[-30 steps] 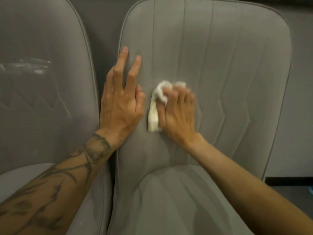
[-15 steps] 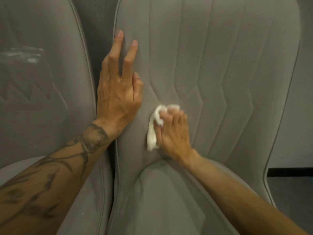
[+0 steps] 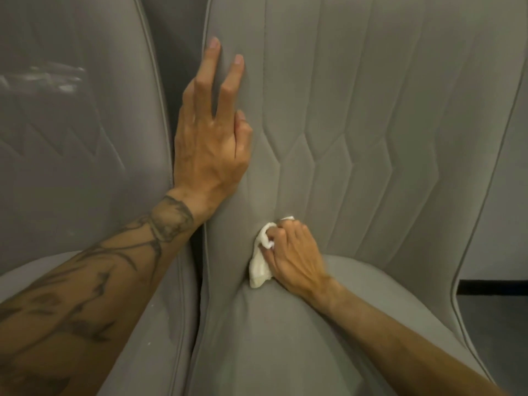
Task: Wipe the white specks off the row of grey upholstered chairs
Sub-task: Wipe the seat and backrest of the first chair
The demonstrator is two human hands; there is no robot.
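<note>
A grey upholstered chair (image 3: 385, 138) with stitched zigzag seams fills the middle and right of the view. My right hand (image 3: 294, 252) grips a crumpled white cloth (image 3: 261, 264) and presses it against the backrest's base, just above the seat cushion. My left hand (image 3: 211, 138) lies flat on the backrest's left edge, fingers spread and pointing up. A second grey chair (image 3: 71, 152) stands close on the left, with a whitish smear (image 3: 43, 78) on its backrest and a few white specks (image 3: 155, 305) on its seat.
A narrow dark gap (image 3: 174, 81) separates the two chairs. A pale wall (image 3: 503, 224) and a strip of dark floor (image 3: 497, 324) show at the right, beyond the chair's edge.
My right hand has slid the cloth down the backrest, from mid-height to the seat crease. The view has moved closer to the chair. My left hand has stayed on the left edge.
</note>
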